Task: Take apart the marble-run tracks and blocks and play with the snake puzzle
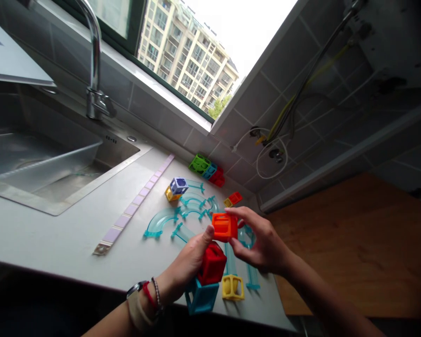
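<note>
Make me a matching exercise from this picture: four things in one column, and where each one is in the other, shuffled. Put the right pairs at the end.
Things
1. Lilac block
2. Foreground orange block
3. Faucet
4. Lilac strip

Places
A. At the fingertips of the right hand
B. Lying flat on the counter
C. On top of a yellow block
D. Standing behind the sink, by the window

Right pairs
1-C; 2-A; 3-D; 4-B
</note>
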`<state>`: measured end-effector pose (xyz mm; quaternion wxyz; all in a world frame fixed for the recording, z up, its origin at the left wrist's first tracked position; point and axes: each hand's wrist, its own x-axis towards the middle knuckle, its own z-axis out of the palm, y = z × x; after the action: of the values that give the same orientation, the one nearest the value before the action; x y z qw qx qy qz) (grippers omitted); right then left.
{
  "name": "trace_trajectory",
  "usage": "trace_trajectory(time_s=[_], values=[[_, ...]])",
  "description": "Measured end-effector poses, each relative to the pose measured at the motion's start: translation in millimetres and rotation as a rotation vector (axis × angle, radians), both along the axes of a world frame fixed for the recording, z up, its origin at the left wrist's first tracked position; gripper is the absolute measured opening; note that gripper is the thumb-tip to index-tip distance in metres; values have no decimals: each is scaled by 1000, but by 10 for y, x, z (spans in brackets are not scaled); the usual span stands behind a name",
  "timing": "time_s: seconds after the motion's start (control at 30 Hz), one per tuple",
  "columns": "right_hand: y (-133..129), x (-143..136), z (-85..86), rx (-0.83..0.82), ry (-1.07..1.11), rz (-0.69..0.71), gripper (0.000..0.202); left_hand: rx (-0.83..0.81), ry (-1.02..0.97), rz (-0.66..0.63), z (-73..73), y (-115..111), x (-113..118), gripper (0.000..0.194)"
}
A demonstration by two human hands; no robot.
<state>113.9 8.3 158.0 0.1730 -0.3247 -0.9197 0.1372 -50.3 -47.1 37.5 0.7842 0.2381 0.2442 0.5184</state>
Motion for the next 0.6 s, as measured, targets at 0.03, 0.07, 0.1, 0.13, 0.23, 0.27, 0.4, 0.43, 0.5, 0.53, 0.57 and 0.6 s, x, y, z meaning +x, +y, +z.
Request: trace_trajectory(time_s=[0.03, 0.07, 0.1, 0.13, 0.23, 0.27, 0.4, 0.43, 0.5, 0.53, 0.57, 0.6], values=[[90, -40, 15, 8, 10, -14, 68, -32, 23, 9, -8, 4, -6, 70], [195, -92, 22, 16, 18, -22, 66, -68, 50, 16, -20, 13, -10, 72], [312, -157, 21, 18, 14, -16, 66, -101, 75, 17, -37, 24, -10, 73], [438, -234, 9, 17, 2, -2, 66, -126, 92, 17, -57, 37, -9, 73], [829, -511, -88, 27, -103, 80, 69, -174, 105, 14, -110, 64, 0, 75], [952, -609, -134, 44, -139, 101, 69, -179, 96, 13, -120, 65, 0, 75], [1354, -968, -335, 27, -203, 148, 69, -180, 65, 27, -136, 54, -14, 68], [1429, -1038, -383, 17, -207, 156, 69, -180, 60, 35, -139, 53, -19, 66], [1547, -1142, -469, -1, -219, 170, 67, -180, 52, 53, -149, 59, -29, 65], [1590, -1175, -507, -11, -227, 176, 65, -180, 50, 62, -156, 65, -33, 64], [1623, -1195, -538, -19, -231, 178, 64, -180, 48, 66, -163, 73, -37, 64], [1645, -1202, -564, -23, -230, 178, 63, -181, 46, 65, -171, 82, -40, 64]])
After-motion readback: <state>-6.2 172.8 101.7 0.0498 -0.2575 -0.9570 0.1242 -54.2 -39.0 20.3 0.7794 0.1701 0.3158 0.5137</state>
